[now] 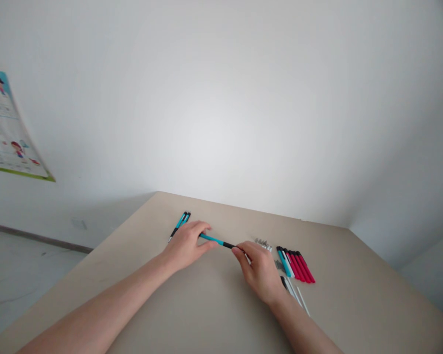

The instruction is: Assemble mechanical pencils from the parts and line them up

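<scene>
A blue pen (pixel 213 239) with a black grip section spans the gap between my two hands, above the table. My left hand (pixel 187 244) has its fingers and thumb around the blue end. At the black end, my right hand (pixel 260 268) pinches the pen between thumb and fingers; its tip is hidden there. Two assembled blue-and-black pens (pixel 179 225) lie just beyond my left hand, partly covered by it. Right of my right hand is a row of pen barrels, with a blue barrel (pixel 284 262), a white one and several red barrels (pixel 301 267).
Small springs or metal-looking parts (pixel 263 243) lie in a row behind my right hand. Black grips and thin white refills (pixel 302 301) rest beside my right wrist. The beige table (pixel 206 305) meets a white wall at the back. A poster (pixel 11 132) hangs at left.
</scene>
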A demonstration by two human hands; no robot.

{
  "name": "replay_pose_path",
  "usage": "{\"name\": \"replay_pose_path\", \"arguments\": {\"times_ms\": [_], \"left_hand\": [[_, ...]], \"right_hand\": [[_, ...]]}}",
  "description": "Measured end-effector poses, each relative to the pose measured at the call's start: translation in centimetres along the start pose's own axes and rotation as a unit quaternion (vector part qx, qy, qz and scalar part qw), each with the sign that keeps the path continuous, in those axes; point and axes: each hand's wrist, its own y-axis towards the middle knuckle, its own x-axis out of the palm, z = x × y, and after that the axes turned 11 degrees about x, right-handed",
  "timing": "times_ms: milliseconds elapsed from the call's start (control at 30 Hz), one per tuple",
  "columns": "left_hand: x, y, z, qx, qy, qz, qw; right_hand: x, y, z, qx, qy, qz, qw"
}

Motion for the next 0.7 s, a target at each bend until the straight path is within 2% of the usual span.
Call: {"name": "replay_pose_path", "arguments": {"times_ms": [100,167,267,567,700], "left_hand": [[0.2,0.2,-0.8,-0.137,-0.073,0.048,0.987],[0.5,0.3,-1.0,-0.174,-0.150,0.046,0.972],[0.9,0.2,-0.9,-0.189,-0.226,0.050,0.954],[1.4,0.1,-0.6,-0.196,-0.262,0.066,0.943],[1.7,0.2,-0.4,-0.201,-0.304,0.088,0.927]], "right_hand": [[-0.4,0.2,0.3,0.002,0.008,0.048,0.999],[-0.5,0.3,0.4,0.000,0.007,0.057,0.998],[-0.4,0.2,0.4,0.000,0.004,0.052,0.999],[-0.2,0.2,0.2,0.006,-0.001,0.044,0.999],[-0.3,0.2,0.4,0.016,-0.019,0.029,0.999]]}}
